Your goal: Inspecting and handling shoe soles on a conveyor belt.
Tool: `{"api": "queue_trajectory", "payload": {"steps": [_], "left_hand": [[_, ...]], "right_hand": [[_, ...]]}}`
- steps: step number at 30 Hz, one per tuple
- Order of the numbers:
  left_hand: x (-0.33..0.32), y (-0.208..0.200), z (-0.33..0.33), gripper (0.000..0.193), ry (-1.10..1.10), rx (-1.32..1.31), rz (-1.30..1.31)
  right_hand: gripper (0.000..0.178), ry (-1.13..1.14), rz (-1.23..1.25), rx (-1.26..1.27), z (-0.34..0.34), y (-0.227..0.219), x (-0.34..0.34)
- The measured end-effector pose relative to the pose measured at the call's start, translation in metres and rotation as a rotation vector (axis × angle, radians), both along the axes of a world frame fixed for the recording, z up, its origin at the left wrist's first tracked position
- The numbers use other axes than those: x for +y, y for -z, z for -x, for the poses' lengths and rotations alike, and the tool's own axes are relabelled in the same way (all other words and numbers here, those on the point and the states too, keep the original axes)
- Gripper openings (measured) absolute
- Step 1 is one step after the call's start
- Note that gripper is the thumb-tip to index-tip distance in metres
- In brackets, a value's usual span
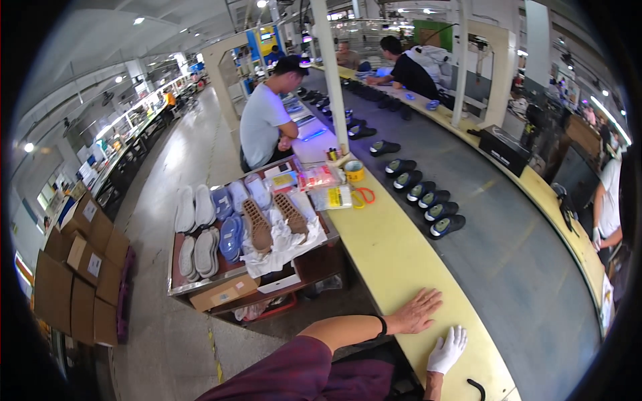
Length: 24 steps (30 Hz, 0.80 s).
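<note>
Bare, with a dark band at the wrist, my left hand lies flat on the pale yellow ledge beside the conveyor, fingers stretched out. Just nearer to me, my right hand in a white glove rests on the same ledge, fingers extended and holding nothing. The two hands are apart. A black curved hook-like piece shows by the ledge's near end. Beyond my hands, several dark shoes stand in a row on the grey conveyor belt.
Left of the ledge, a cart carries white soles, blue soles and brown soles. Orange scissors and a yellow tape roll lie farther up. Cardboard boxes are stacked at left. Several people work along the line.
</note>
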State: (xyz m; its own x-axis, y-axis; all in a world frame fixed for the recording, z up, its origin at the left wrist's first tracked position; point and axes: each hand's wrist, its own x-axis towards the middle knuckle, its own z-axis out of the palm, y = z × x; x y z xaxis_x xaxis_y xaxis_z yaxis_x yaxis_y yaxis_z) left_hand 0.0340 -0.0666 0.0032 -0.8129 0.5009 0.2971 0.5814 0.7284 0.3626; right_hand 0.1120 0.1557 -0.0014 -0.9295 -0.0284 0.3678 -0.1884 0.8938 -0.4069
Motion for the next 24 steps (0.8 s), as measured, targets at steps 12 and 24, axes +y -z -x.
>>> {"api": "queue_trajectory", "payload": {"steps": [12,24], "left_hand": [[0.002,-0.01,-0.003,0.074,-0.026,-0.107,0.058],[0.004,-0.011,-0.003,0.076,-0.016,-0.148,0.016]], "right_hand": [[0.05,-0.064,-0.022,0.061,0.003,0.015,0.01],[0.048,-0.065,-0.051,0.065,0.006,0.027,0.017]]}}
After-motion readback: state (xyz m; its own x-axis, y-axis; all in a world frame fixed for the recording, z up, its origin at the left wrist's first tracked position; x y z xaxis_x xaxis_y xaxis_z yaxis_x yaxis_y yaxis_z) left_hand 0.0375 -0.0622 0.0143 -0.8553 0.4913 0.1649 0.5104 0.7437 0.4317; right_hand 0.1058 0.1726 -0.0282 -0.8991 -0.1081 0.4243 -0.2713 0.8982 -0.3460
